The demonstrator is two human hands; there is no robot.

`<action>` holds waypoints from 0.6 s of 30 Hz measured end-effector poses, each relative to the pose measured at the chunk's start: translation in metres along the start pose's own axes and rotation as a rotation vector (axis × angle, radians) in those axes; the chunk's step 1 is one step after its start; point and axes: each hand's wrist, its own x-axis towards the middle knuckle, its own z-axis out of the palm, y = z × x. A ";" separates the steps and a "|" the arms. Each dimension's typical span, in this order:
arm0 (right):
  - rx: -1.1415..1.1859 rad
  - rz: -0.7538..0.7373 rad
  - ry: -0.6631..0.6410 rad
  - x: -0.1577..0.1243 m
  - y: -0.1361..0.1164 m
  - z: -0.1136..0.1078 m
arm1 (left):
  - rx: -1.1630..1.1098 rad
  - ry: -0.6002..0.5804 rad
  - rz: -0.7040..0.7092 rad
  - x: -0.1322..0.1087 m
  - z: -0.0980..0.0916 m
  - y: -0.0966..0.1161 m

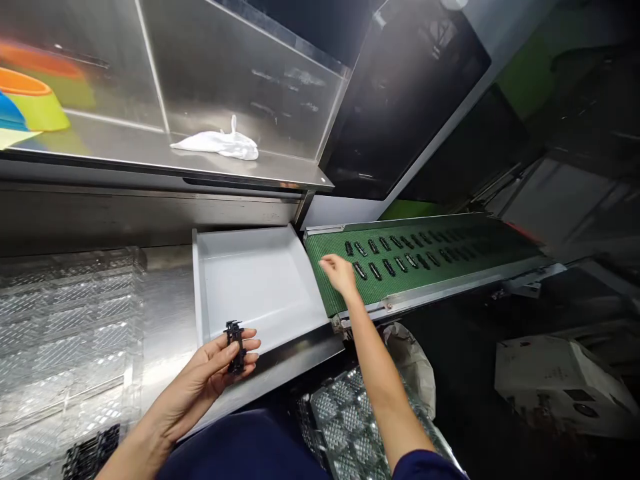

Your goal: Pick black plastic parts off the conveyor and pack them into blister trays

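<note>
My left hand (220, 360) holds a small black plastic part (235, 347) upright between thumb and fingers, in front of the white tray (250, 280). Over the near end of the green conveyor belt (325, 287) is my right hand (339, 275), its fingers curled together; whatever they may hold is hidden. Two rows of small dark parts (375, 271) lie along the belt, just to the right of that hand.
Clear plastic blister trays (70, 320) lie at the left, with black parts (93, 453) at the bottom. More clear trays (345, 420) are below the belt. A white crumpled cloth or glove (220, 144) lies on the metal shelf (285, 175). A whitish bag (413, 360) hangs under the belt.
</note>
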 end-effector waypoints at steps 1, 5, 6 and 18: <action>-0.043 0.103 0.075 0.016 0.021 -0.011 | -0.012 0.010 -0.003 0.003 0.008 -0.002; -0.141 0.340 0.226 0.058 0.073 -0.037 | -0.036 0.000 -0.010 0.016 0.030 -0.011; -0.143 0.361 0.233 0.063 0.078 -0.040 | -0.040 -0.017 0.003 0.019 0.034 -0.014; 0.675 -0.113 -0.158 -0.039 -0.019 0.057 | -0.173 0.225 0.403 0.010 0.028 -0.032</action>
